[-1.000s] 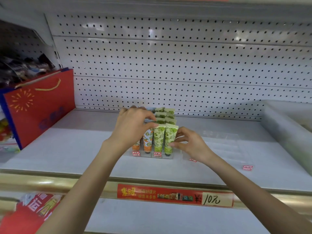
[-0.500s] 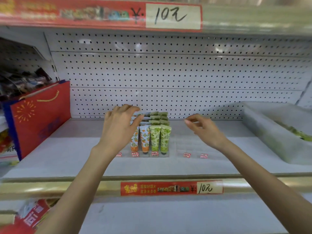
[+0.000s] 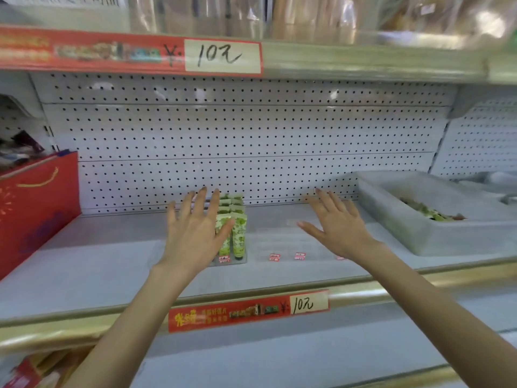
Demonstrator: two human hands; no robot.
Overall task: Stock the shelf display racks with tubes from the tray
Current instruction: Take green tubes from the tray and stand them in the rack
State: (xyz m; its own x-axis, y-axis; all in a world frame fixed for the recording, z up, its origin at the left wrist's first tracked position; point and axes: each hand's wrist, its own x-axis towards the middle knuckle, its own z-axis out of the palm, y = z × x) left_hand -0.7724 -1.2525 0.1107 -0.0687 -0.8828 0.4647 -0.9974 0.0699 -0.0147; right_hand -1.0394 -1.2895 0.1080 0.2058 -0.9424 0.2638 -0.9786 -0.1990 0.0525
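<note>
A clear display rack (image 3: 240, 261) on the shelf holds rows of upright green-patterned tubes (image 3: 239, 233). My left hand (image 3: 195, 233) hovers flat in front of it with spread fingers, holding nothing and hiding the rack's left columns. A second clear rack (image 3: 288, 247) with small red labels stands empty to the right. My right hand (image 3: 338, 228) floats over that rack, fingers apart, empty. A translucent tray (image 3: 419, 231) at the far right holds several green tubes (image 3: 430, 212).
A red gift bag (image 3: 36, 208) stands at the shelf's left end. The pegboard back wall (image 3: 251, 141) runs behind everything. An upper shelf edge (image 3: 363, 60) overhangs, and the shelf's gold front rail (image 3: 419, 278) carries a red price strip (image 3: 249, 309).
Both hands have let go of the tubes and opened flat. My right hand has moved right, away from the filled rack. The view has tilted upward, showing the upper shelf and more of the tray.
</note>
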